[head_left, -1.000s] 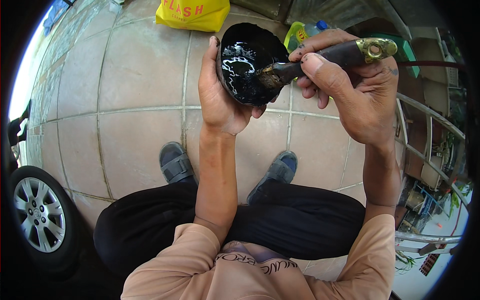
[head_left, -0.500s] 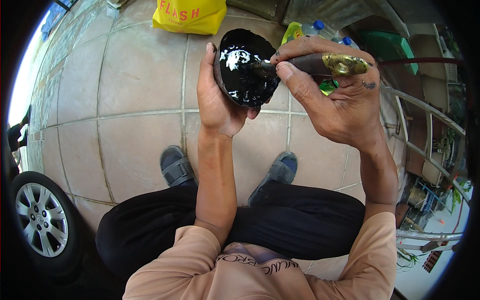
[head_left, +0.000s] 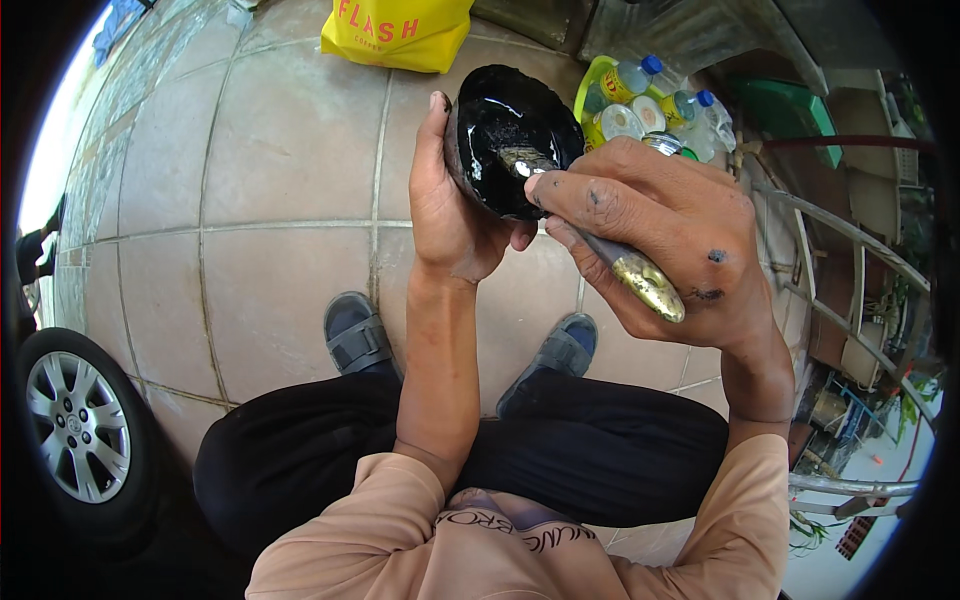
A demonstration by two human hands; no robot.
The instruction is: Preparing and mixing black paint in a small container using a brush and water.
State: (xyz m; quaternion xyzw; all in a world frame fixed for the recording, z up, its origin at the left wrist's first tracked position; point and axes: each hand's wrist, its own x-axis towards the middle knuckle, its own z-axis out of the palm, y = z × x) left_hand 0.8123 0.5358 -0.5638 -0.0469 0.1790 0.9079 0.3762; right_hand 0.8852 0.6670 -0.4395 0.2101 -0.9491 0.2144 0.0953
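In my left hand [head_left: 447,222] rests a round bowl-like shell [head_left: 486,130] with a wet, glossy black inside. The thumb lies along its left rim and the other fingers curl underneath, mostly hidden. My right hand [head_left: 685,225], marked with black spots, closes on a paintbrush [head_left: 645,282]. Its dark handle ends in worn gold and slants down to the right. The forefinger presses near the shiny metal band, and the brush's tip lies against the black inside of the shell. The bristles are hard to make out in the gloss.
A yellow bag [head_left: 400,45] stands on the tiled floor [head_left: 290,170] beyond the shell. Behind my right hand, a lime-green container [head_left: 591,75] holds plastic bottles and cans. Metal railings [head_left: 850,232] run along the right, and a car wheel [head_left: 85,430] stands at left.
The brush has swung from nearly level to slanting down right, and my right hand has turned and lowered with it. My left hand and the shell have shifted slightly right.
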